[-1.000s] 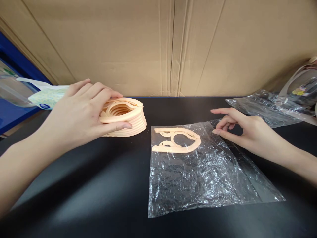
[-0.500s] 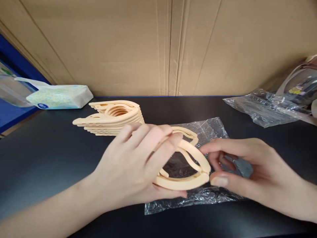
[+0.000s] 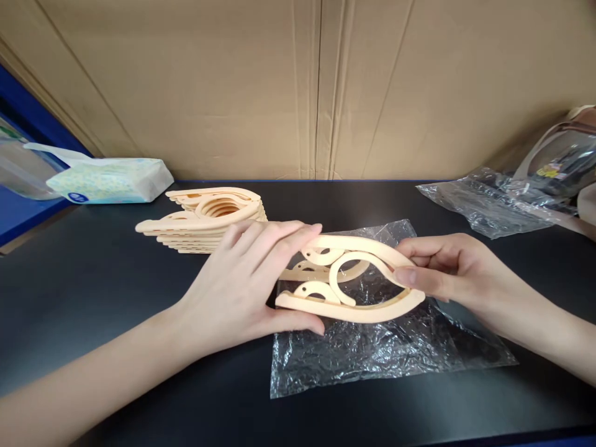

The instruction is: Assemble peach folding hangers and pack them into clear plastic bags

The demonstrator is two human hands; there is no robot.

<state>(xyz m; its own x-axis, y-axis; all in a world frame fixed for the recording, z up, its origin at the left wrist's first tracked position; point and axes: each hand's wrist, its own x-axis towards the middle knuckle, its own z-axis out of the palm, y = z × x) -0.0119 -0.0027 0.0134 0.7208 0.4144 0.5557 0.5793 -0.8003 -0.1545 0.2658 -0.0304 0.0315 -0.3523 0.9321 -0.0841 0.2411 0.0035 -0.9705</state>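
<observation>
**benchrat:** Two hands on one hanger. Going big to small: black table (image 3: 116, 310), clear bag (image 3: 372, 347) lying flat on it, then the peach hanger (image 3: 354, 298) held just above the bag's far half. Looks like a second piece lies under it on the plastic, hard to tell.

**foldy_k:** Which way does it run?

**benchrat:** Long axis goes left to right, roughly level, flat face tipped up toward the camera. Left hand (image 3: 251, 279) has the left end: fingers laid over the top edge, thumb underneath, so it's a clamp across the width. Right hand (image 3: 442, 273) pinches the right tip between thumb and curled fingers.

**foldy_k:** So neither hand is nearer?

**benchrat:** Pretty much even, one per end. Bag sits directly below, its mouth I can't make out.

**foldy_k:** And the pile?

**benchrat:** Stack (image 3: 205, 223) of the same hangers sits behind the left hand, apart from it. Both forearms come in low from the near corners.
</observation>
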